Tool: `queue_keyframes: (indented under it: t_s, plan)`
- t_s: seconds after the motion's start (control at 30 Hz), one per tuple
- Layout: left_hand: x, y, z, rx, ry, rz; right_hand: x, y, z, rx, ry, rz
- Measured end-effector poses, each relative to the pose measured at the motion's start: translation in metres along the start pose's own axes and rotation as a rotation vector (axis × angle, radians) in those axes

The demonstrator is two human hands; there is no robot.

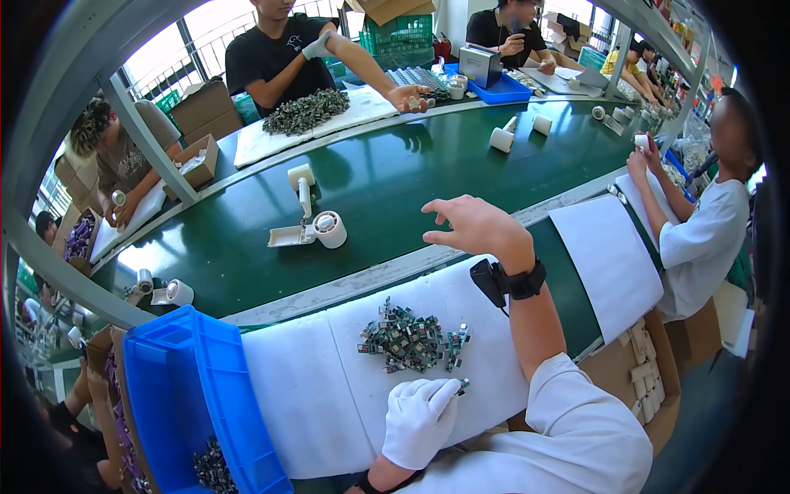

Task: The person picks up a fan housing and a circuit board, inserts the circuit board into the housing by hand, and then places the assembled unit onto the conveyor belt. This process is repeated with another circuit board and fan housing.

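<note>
My left hand [418, 421], in a white glove, pinches a small circuit board [463, 385] between thumb and fingers over the white foam mat [300, 387]. Just beyond it lies a loose pile of small green circuit boards [403, 339], with a few more at its right side. My bare right hand [477, 224] reaches out above the near edge of the green conveyor belt [395, 198]. Its thumb and fingers are apart and nothing shows in them. A white device with a round fan head [331, 230] sits on the belt to its left, its casing opened out.
At my left stands a blue bin [197, 370] with circuit boards at its bottom. A cardboard box of white parts [650, 379] is at my right. More white devices [502, 139] lie farther along the belt. Several people work around the belt, one with a heap of boards [306, 112].
</note>
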State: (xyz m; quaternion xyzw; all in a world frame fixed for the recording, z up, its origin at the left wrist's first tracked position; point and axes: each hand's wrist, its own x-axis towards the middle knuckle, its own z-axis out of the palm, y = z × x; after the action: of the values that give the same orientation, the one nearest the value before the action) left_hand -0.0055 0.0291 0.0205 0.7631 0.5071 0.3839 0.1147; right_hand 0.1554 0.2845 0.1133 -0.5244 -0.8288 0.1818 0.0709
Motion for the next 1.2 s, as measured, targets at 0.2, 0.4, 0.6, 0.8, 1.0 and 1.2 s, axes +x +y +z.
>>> queue_keyframes:
  t_s: [0.2,0.4,0.6,0.8,1.0,1.2]
  plan:
    - [0.002,-0.001,0.0,0.019,0.007,0.01,-0.001,0.002,-0.003,0.011,-0.005,0.0]
    - [0.001,0.001,0.001,0.008,-0.004,0.006,0.002,0.002,-0.002,-0.02,0.027,-0.02]
    - [0.001,0.0,0.0,0.004,-0.013,-0.008,0.004,-0.004,0.002,-0.021,-0.047,-0.05]
    - [0.004,0.002,-0.001,0.012,-0.027,-0.012,0.004,-0.002,0.001,-0.008,-0.023,-0.033]
    - [0.005,0.002,0.0,0.019,-0.035,-0.008,0.006,0.001,0.006,-0.078,-0.01,-0.06]
    - [0.004,0.003,-0.001,0.018,-0.034,-0.002,0.004,-0.003,0.008,-0.081,-0.014,-0.065]
